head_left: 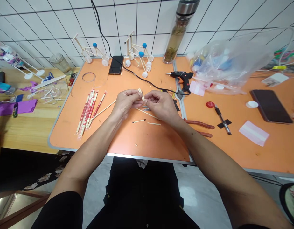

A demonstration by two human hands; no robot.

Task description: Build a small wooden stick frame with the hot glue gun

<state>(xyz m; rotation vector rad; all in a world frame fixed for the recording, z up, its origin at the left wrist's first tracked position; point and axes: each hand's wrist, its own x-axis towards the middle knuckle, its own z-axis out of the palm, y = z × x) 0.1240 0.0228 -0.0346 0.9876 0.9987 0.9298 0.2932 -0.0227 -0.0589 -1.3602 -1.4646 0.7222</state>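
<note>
Some slim pale wooden sticks [140, 92], pinched in mid-air

The left hand [127, 102] and right hand [160, 105] are clamped on them together, above the orange table [151, 148]; their exact number is unclear. A loose pinch could let one slip. Nearby lie one short dark-tipped stick [139, 121] and one short plain stick [154, 124]; beyond, one black glue gun [182, 75], three round blue balls [141, 54], two black phones [271, 106].

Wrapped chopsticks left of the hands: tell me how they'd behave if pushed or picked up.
The wrapped chopsticks are probably light and stiff, being slim and straight. The shiny clear wrapping at their ends may make them slippery. Pushed, they would likely spread: they lie side by side, one angled away from the rest.
</note>
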